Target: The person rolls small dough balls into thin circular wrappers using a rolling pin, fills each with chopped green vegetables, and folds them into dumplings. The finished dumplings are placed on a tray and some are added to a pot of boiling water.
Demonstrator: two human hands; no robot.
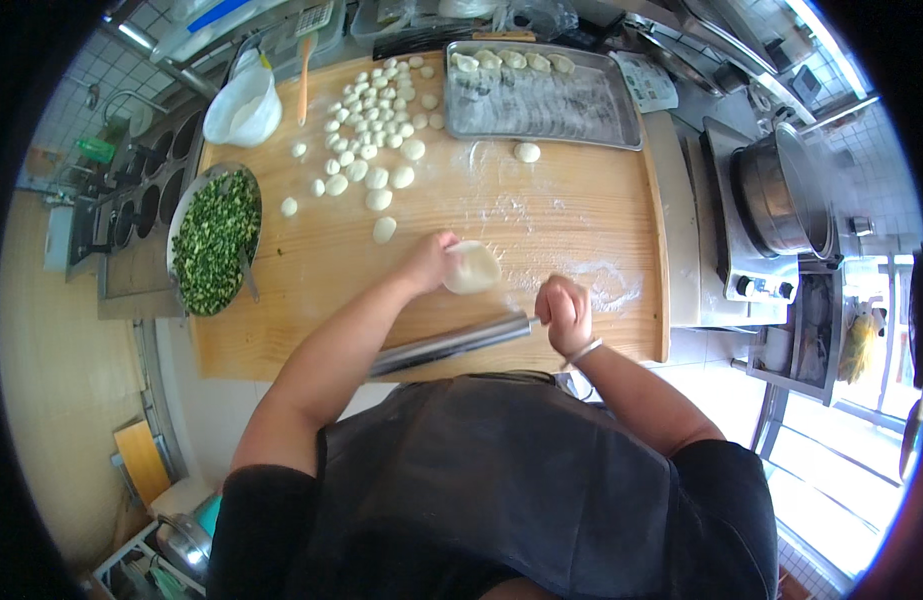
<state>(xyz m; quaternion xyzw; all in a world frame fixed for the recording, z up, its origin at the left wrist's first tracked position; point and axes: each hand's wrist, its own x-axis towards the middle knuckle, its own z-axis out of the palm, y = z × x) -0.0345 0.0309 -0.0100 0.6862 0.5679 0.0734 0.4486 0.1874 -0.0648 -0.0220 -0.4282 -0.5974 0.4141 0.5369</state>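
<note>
My left hand (433, 261) pinches the edge of a thin, round dough wrapper (473, 268), slightly blurred, over the floured wooden board (311, 277). Fingers curled, my right hand (565, 311) is at the thin handle end of a steel rolling pin (461, 343). The pin lies slanted along the board's near edge, its far left end hidden behind my left forearm. Beyond my left hand sits a flattened dough disc (385, 229). Many small dough pieces (367, 112) are spread farther back, and one lone disc (527, 152) rests before the tray.
A floured metal tray (544, 112) holds several filled dumplings (512, 59) in its back row. At left stand a bowl of chopped green filling (215, 240) with a spoon and a white flour container (244, 109). A large steel pot (784, 191) sits on a cooker at right.
</note>
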